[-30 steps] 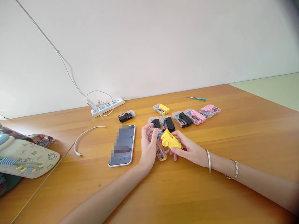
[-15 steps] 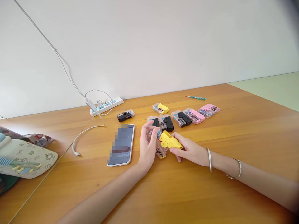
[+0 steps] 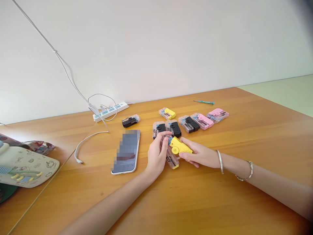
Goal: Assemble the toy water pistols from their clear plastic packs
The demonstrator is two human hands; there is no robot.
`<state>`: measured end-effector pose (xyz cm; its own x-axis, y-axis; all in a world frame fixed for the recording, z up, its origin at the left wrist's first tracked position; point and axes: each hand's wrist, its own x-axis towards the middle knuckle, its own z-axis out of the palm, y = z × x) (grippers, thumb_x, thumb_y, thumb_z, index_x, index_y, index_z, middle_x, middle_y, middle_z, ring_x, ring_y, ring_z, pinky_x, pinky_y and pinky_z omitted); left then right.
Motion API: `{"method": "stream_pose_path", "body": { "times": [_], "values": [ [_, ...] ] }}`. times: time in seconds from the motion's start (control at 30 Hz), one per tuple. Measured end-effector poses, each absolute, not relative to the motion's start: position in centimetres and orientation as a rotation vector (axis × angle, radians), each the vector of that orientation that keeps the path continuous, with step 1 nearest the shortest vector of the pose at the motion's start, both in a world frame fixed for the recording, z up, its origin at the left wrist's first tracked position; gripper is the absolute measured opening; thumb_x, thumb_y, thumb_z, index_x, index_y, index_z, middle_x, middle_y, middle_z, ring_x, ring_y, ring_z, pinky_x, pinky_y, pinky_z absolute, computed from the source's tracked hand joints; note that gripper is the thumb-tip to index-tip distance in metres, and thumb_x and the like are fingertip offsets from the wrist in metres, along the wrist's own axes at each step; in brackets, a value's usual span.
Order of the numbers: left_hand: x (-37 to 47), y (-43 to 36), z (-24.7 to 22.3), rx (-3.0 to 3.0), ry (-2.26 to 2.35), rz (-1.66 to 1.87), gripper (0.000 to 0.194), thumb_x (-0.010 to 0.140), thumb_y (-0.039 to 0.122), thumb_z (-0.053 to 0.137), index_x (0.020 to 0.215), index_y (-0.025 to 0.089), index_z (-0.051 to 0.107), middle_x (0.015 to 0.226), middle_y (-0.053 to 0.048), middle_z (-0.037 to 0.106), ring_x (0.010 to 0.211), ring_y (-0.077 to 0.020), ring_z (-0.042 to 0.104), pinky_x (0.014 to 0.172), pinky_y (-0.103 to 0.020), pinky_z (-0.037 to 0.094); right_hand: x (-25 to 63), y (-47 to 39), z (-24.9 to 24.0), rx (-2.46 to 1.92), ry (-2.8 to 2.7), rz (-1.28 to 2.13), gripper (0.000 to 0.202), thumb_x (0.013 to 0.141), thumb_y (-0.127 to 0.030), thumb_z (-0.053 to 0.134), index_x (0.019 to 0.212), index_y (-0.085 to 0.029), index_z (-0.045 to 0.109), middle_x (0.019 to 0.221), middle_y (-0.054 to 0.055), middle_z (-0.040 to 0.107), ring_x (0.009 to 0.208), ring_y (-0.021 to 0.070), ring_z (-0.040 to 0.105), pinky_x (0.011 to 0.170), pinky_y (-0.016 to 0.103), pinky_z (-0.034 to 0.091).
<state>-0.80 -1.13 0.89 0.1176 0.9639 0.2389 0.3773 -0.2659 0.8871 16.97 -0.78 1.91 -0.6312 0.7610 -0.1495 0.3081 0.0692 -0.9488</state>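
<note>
Both hands hold one folding toy water gun (image 3: 180,147), with a yellow grip part and a clear body lettered "MINI WATER". My left hand (image 3: 157,156) is closed around the upper end of the clear body, fingers and thumb pinching it. My right hand (image 3: 201,153) grips the yellow part from the right, thumb on the near side. The yellow part stands at an angle to the clear body, which points down toward me. Just behind the left fingers lie two black folded water guns (image 3: 159,128), (image 3: 173,128).
Farther back lie a yellow water gun (image 3: 167,113), a black one (image 3: 188,124) and two pink ones (image 3: 203,120), (image 3: 217,115). Another black one (image 3: 130,121) sits left. A screwdriver (image 3: 205,102), phone (image 3: 126,151), power strip (image 3: 111,112), white cable (image 3: 80,143) and pale bottle (image 3: 29,166) share the table.
My hands and the held water gun have shifted slightly right and toward me. The left fingers have come down, showing more of the black gun behind. The phone screen has dimmed.
</note>
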Motion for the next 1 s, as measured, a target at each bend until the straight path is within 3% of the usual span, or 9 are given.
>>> {"method": "stream_pose_path", "body": {
  "times": [0.47,0.63,1.0],
  "values": [
    [-0.7,-1.5,1.1,1.807,1.407,1.107,0.028,0.091,0.036,0.034,0.103,0.026,0.057,0.072,0.002,0.059,0.06,-0.0125,0.051,0.052,-0.021,0.035,17.3,-0.4,1.5,-1.052,-2.005,1.648,0.045,0.082,-0.042,0.055,0.118,-0.02,0.041,0.067,-0.005,0.049,0.051,0.0073,0.043,0.046,0.02,0.036],
    [-0.6,-1.6,1.2,1.872,1.368,1.079,0.027,0.091,0.032,0.034,0.103,0.026,0.058,0.076,0.002,0.063,0.061,-0.0122,0.053,0.053,-0.021,0.037,17.7,-0.3,1.4,-1.093,-2.053,1.668,0.043,0.081,-0.048,0.054,0.112,-0.019,0.047,0.057,-0.006,0.047,0.05,0.0087,0.043,0.045,0.02,0.034],
    [-0.5,-2.0,1.4,2.008,1.396,1.072,0.031,0.092,0.028,0.032,0.103,0.026,0.061,0.094,0.001,0.067,0.075,-0.0135,0.059,0.066,-0.023,0.041,17.3,-0.7,2.8,-1.084,-2.03,1.741,0.032,0.081,-0.041,0.056,0.104,-0.021,0.048,0.072,-0.004,0.048,0.05,0.0061,0.041,0.045,0.02,0.035]
  ]
}}
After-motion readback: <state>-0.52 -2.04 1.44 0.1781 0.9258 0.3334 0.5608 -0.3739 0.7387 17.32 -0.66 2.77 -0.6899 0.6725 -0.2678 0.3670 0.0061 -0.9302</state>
